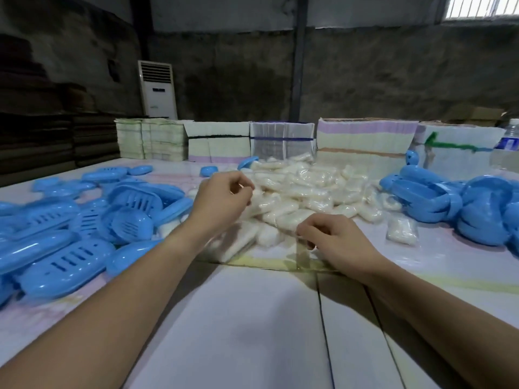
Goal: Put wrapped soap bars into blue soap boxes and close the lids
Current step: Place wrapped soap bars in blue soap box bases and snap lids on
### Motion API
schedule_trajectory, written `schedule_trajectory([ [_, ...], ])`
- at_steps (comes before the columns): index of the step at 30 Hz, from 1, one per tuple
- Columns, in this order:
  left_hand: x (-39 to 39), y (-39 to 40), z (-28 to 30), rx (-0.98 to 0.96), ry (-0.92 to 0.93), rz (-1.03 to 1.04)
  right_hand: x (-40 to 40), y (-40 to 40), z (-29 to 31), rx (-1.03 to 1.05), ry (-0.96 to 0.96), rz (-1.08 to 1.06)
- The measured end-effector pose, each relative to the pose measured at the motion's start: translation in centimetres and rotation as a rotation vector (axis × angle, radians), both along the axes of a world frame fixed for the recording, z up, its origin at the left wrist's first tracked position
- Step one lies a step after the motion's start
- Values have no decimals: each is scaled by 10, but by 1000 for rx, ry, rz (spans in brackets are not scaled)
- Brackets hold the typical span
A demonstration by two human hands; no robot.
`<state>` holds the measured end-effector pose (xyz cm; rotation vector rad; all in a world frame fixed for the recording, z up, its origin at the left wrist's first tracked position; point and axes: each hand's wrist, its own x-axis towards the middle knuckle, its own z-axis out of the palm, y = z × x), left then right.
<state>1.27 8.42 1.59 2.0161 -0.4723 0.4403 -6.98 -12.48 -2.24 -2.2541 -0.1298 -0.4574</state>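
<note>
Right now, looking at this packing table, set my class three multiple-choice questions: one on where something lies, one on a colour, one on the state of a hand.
1. Where is the heap of wrapped soap bars?
A. In the middle of the table, beyond both hands
B. On the floor
C. Inside a closed carton

2. What colour are the soap boxes?
A. Red
B. Blue
C. Green

3. What is the right hand doing?
A. Lying flat, fingers spread
B. Holding a water bottle
C. Pinching clear plastic film

Answers:
1 A: the white heap sits mid-table, past the left hand and the right hand.
2 B: the box piles on both sides are blue.
3 C: its fingers are curled onto a clear strip at the near edge of the heap.
</note>
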Motion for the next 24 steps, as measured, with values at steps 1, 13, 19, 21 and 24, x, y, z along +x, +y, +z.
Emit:
schedule_trajectory([
  [1,9,10,0,113,-22,96,-1,1,0,-15,5,12],
  [13,72,74,-23,612,407,383,-6,4,2,-33,17,57],
  [19,76,80,-25,482,376,395,-4,3,1,-20,13,51],
  [21,76,78,-26,524,319,441,-5,3,1,-5,26,57],
  [24,73,74,-25,551,166,580,-5,3,1,-1,24,56],
])
